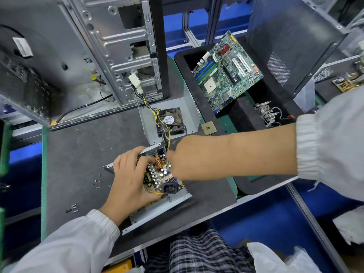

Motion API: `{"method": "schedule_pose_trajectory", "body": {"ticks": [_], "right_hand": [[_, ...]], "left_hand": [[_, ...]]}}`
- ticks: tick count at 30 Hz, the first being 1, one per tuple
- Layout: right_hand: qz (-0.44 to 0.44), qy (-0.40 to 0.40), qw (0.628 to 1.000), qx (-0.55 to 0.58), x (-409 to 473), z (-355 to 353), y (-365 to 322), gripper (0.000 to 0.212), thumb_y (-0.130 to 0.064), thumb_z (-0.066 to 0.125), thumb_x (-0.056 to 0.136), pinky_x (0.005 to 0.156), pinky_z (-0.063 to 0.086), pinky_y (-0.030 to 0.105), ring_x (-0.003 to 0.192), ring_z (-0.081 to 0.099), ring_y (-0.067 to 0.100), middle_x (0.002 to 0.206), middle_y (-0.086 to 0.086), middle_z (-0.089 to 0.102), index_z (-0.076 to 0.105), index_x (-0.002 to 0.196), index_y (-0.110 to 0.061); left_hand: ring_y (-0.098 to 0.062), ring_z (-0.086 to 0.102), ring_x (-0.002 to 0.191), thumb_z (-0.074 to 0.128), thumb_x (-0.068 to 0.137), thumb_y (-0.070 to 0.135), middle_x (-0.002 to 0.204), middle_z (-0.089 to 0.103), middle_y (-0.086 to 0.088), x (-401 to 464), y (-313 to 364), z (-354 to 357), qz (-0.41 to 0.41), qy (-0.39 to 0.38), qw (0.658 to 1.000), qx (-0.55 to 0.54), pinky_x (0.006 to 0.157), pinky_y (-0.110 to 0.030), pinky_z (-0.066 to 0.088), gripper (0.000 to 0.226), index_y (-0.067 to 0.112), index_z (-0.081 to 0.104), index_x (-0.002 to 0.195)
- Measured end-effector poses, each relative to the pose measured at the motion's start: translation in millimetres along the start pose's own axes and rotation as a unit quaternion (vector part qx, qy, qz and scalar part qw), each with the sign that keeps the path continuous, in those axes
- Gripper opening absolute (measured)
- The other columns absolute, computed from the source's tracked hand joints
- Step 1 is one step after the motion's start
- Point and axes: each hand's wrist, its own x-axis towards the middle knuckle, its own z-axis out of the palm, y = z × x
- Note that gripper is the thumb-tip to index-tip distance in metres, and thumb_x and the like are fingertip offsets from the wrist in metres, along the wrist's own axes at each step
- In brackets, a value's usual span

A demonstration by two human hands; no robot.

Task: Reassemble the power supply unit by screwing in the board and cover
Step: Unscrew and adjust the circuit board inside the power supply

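Loose screws lie on the dark surface left of the metal case, which sits near the front edge and holds the board. The left hand curls over board and case wall, gripping them; the right hand reaches onto the board, its fingers blurred, so its grip is unclear. Farther right, a black bin holds a green motherboard.

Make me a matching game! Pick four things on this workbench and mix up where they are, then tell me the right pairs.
Things:
1. green motherboard
2. fan cover
3. loose screws
4. power supply board

Places:
A. scattered on the grey mat, left of the left hand
B. leaning in the black tray at the back right
C. between both hands, in the open metal case
D. lying behind the hands, joined to the board by wires

Pairs: 1-B, 2-D, 3-A, 4-C
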Motion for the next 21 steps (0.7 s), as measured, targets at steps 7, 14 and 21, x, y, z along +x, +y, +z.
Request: {"method": "schedule_pose_trajectory", "body": {"ticks": [7, 14, 21], "right_hand": [[-0.047, 0.065, 0.996, 0.027, 7, 6, -10, 0.021, 0.000, 0.048, 0.076, 0.044, 0.025, 0.025, 0.061, 0.038, 0.022, 0.056, 0.001, 0.027, 0.035, 0.072, -0.015], [0.187, -0.099, 0.900, 0.381, 31, -1, 8, 0.022, -0.010, 0.052, 0.090, 0.032, 0.031, 0.020, 0.042, 0.041, 0.012, 0.057, 0.000, 0.049, 0.048, 0.068, -0.013], [0.197, -0.174, 0.840, 0.475, 3, -2, 33, 0.043, -0.021, 0.036, 0.100, 0.038, 0.028, 0.015, 0.029, 0.033, 0.012, 0.049, 0.002, 0.050, 0.052, 0.062, -0.007]], "left_hand": [[-0.031, 0.048, 0.113, 0.062, 0.057, 0.057, 0.123, 0.052, -0.012, -1, -2, 3, 0.002, 0.008, 1.000, 0.007, 0.095, -0.035, 0.021, 0.065, 0.011, 0.059, 0.103], [-0.028, 0.045, 0.114, 0.061, 0.056, 0.060, 0.120, 0.053, -0.012, -1, -3, 3, 0.012, 0.017, 1.000, 0.006, 0.096, -0.034, 0.020, 0.067, 0.013, 0.058, 0.104], [-0.029, 0.036, 0.137, 0.063, 0.057, 0.082, 0.145, 0.040, -0.012, -6, -7, -17, 0.037, -0.061, 0.997, -0.021, 0.114, -0.043, 0.018, 0.099, 0.012, 0.054, 0.128]]}}
